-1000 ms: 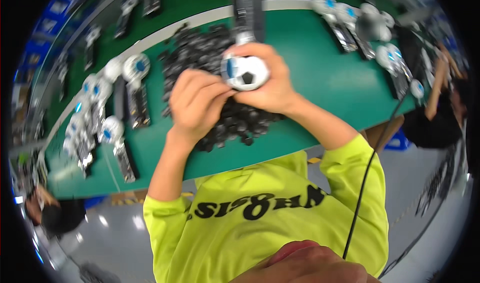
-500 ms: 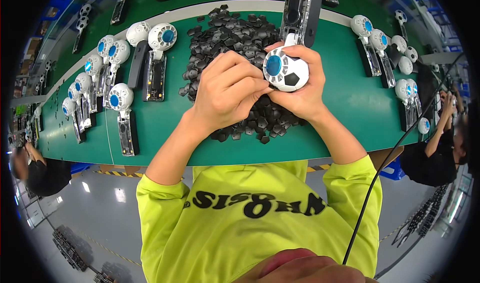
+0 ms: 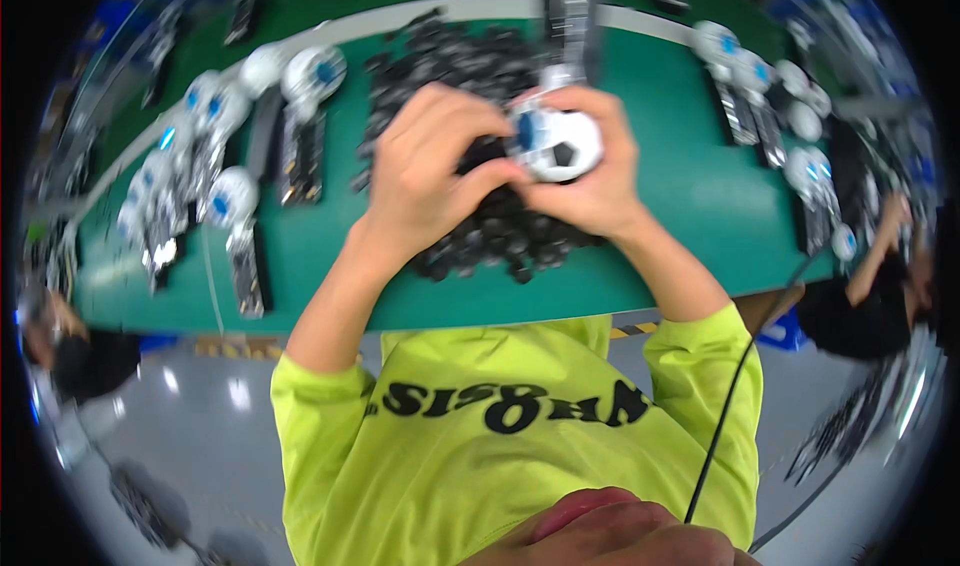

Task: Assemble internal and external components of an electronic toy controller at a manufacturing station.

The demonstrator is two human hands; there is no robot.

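Above the middle of the green table, my right hand (image 3: 592, 171) is wrapped round the white ball head of a soccer-ball-headed device (image 3: 580, 146). Its vented side with a blue disc faces left, and a black pentagon shows at the front. The device's clear and dark handle (image 3: 570, 26) points away from me, blurred. From the left, my left hand (image 3: 430, 161) closes thumb and curled fingers on the ball's edge; any small piece between them cannot be made out. Under and behind both hands lies a heap of black pentagonal pieces (image 3: 440, 61).
Similar devices lie in a group at the left (image 3: 235, 196) and another at the right (image 3: 750, 71). A black cable (image 3: 735, 396) hangs down at the right. Other people work at the far left (image 3: 90, 361) and far right (image 3: 860, 316).
The ball head has turned, so its blue disc faces more to the left. My left hand has shifted slightly left, its thumb and fingers further apart. The view is now blurred.
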